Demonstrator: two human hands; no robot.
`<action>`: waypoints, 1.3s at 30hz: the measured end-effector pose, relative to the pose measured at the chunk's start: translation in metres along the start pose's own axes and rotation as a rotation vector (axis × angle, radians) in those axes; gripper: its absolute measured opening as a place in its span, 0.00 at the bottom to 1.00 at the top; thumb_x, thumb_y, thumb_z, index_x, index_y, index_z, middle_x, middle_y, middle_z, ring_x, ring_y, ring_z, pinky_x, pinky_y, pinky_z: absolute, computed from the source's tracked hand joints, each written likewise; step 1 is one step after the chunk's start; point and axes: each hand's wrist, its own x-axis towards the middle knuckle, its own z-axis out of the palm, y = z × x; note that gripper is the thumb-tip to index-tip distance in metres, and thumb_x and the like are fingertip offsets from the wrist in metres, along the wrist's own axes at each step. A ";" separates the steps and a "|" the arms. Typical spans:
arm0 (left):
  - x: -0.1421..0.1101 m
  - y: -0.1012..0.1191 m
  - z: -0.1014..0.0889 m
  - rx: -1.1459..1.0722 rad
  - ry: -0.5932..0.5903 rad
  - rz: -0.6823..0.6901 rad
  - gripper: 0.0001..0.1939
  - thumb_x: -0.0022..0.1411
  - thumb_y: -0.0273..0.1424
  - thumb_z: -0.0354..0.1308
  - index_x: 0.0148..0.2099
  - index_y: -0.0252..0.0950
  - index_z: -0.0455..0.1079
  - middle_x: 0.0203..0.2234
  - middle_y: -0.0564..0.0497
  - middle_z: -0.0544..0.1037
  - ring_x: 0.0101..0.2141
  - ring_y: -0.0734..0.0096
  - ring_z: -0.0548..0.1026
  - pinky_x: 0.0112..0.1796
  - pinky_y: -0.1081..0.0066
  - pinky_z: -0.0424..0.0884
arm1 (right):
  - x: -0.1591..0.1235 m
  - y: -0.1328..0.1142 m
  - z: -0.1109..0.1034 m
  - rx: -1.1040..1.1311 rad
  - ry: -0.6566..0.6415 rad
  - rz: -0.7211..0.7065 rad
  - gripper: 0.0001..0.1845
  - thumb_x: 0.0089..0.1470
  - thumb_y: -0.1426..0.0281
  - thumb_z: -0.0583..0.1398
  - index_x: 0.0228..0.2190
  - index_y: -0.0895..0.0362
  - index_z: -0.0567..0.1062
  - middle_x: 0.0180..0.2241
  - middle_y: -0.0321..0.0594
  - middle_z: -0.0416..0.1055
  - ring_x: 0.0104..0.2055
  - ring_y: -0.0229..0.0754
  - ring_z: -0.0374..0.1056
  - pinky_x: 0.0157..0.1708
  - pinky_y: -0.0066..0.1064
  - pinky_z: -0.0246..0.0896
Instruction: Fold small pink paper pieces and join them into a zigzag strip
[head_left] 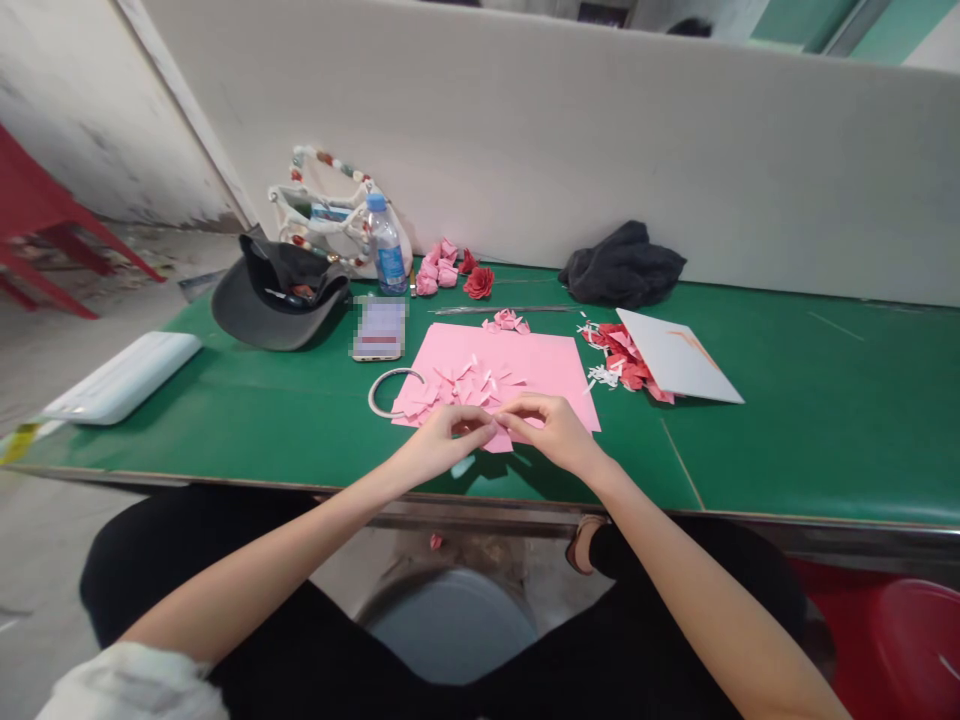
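Note:
My left hand [451, 436] and my right hand [553, 428] meet fingertip to fingertip above the table's near side. Both are closed in a pinch on a small pink paper piece [498, 440], partly covered by my fingers. Just beyond them, a heap of folded pink paper pieces [472, 382] lies on a pink paper sheet [544, 358]. At the sheet's left edge rests a roll of tape [375, 393], seen as a pale ring. A small cluster of pink paper petals [506, 322] sits on the sheet's far edge.
On the green table [817, 420] are a phone [379, 328], a grey cap [274, 300], a water bottle [387, 250], a beaded bag [330, 225], paper roses [478, 283], a dark cloth [624, 265], and red scraps [626, 360] under a white card [679, 355]. A grey bucket [450, 625] stands below.

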 end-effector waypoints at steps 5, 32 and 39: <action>0.000 -0.001 0.000 0.013 -0.008 -0.006 0.13 0.59 0.36 0.55 0.37 0.32 0.75 0.28 0.49 0.78 0.29 0.72 0.74 0.32 0.75 0.68 | -0.001 -0.004 0.000 -0.029 -0.017 -0.017 0.12 0.54 0.62 0.60 0.32 0.57 0.79 0.32 0.40 0.76 0.34 0.40 0.71 0.35 0.30 0.66; -0.005 0.014 -0.021 0.047 -0.119 0.016 0.12 0.59 0.37 0.55 0.35 0.34 0.74 0.28 0.51 0.76 0.31 0.71 0.73 0.33 0.75 0.68 | 0.002 -0.010 0.005 0.127 -0.051 0.079 0.12 0.53 0.63 0.61 0.32 0.58 0.79 0.32 0.41 0.75 0.35 0.40 0.71 0.38 0.32 0.68; -0.008 0.029 -0.035 0.092 -0.146 0.042 0.13 0.61 0.37 0.52 0.34 0.33 0.73 0.25 0.52 0.75 0.28 0.72 0.71 0.33 0.73 0.67 | 0.010 -0.016 0.007 0.274 -0.072 0.145 0.16 0.50 0.58 0.62 0.31 0.59 0.79 0.30 0.40 0.75 0.34 0.40 0.72 0.35 0.33 0.70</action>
